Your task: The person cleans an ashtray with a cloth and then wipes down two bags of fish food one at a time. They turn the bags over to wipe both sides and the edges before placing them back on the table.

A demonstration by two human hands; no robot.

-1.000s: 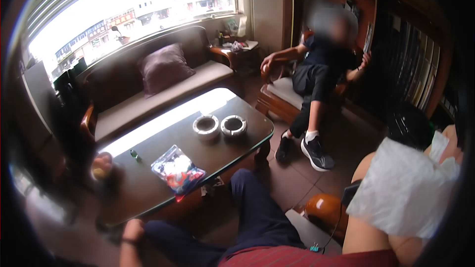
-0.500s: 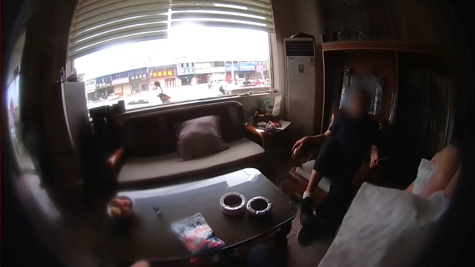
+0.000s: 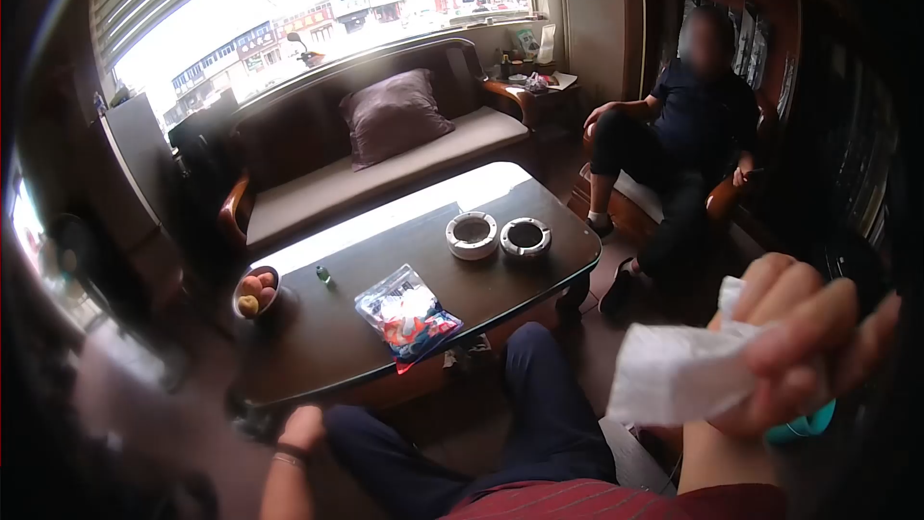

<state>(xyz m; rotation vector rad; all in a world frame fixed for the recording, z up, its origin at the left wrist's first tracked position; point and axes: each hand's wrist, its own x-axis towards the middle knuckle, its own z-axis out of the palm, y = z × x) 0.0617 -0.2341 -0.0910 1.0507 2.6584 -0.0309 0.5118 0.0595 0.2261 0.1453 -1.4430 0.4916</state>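
My right hand (image 3: 794,342) is raised close to the camera at the right, its fingers closed on a folded white tissue (image 3: 674,376). The tissue hangs out to the left of the fingers and hides part of the floor. Low at the left, beside my knee, my left hand (image 3: 304,426) hangs near the front edge of the coffee table (image 3: 327,337); a dark band circles its wrist. Its fingers are too foreshortened to read. On the table lies a colourful plastic packet (image 3: 409,318), nearest to my left hand.
Two round ashtrays (image 3: 472,234) stand at the table's right end. A bowl of fruit (image 3: 257,293) and a small green bottle (image 3: 323,275) are at its left. A sofa (image 3: 385,159) is behind it. Another person (image 3: 707,106) sits in an armchair at the right.
The view has tilted downward, bringing my legs and left forearm into sight. The white tissue, large and near before, now appears smaller and folded, with my right hand gripping it.
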